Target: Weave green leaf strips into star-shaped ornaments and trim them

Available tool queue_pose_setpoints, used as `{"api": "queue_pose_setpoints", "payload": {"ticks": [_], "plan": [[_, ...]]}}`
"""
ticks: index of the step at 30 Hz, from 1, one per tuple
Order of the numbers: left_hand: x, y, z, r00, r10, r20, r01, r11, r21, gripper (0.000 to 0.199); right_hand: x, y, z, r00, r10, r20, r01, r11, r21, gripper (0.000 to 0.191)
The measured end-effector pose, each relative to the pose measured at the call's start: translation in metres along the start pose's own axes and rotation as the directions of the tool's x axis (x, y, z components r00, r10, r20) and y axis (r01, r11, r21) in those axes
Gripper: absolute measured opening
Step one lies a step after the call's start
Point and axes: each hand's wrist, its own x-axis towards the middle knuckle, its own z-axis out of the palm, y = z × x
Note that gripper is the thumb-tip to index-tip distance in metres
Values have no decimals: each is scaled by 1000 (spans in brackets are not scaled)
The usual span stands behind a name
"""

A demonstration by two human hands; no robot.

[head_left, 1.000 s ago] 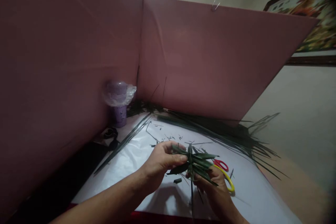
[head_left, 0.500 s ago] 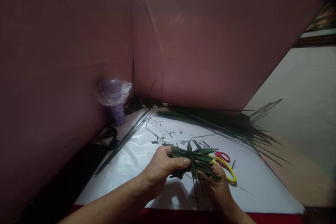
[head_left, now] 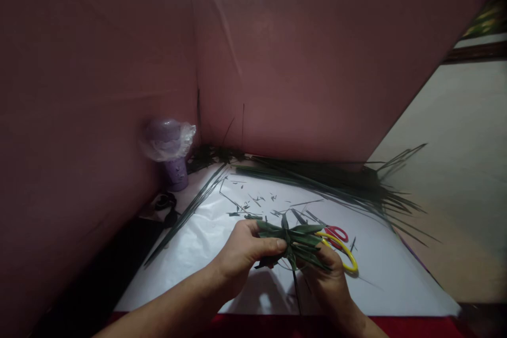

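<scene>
A bundle of folded green leaf strips (head_left: 291,237) is held above the white sheet (head_left: 190,269). My left hand (head_left: 245,248) grips its left side, thumb pressed on the middle. From the lower right, my right hand (head_left: 327,280) closes on the bundle, its fingertips partly hidden under the strips. Thin stems hang down between both hands. Just beyond my right hand lie scissors with yellow handles (head_left: 350,261) and scissors with red handles (head_left: 336,234).
Long green leaves (head_left: 336,182) lie along the back and right; more strips (head_left: 186,214) run down the left. Small leaf scraps (head_left: 257,200) dot the sheet. A purple bottle (head_left: 176,171) with clear plastic stands back left, before pink panels (head_left: 293,63).
The view has shifted slightly. Both hands keep their hold on the bundle, and the hanging stems have moved a little between them.
</scene>
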Motion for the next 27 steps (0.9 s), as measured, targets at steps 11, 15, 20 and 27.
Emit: {"api": "queue_pose_setpoints", "payload": {"ticks": [11, 15, 20, 27], "plan": [[1, -1, 0, 1000, 13, -19, -14, 997, -72, 21, -3, 0, -4, 995, -96, 24, 99, 975, -200, 17], [1, -3, -1, 1000, 26, -5, -27, 996, -83, 22, -6, 4, -5, 992, -112, 49, 121, 962, -246, 24], [-2, -4, 0, 1000, 24, -13, -24, 999, -40, 22, -8, 11, -6, 994, -95, 62, 107, 966, -236, 33], [0, -2, 1, 1000, 9, -17, -9, 1000, -14, 22, -10, 16, -6, 990, -138, 11, 136, 960, -244, 32]]}}
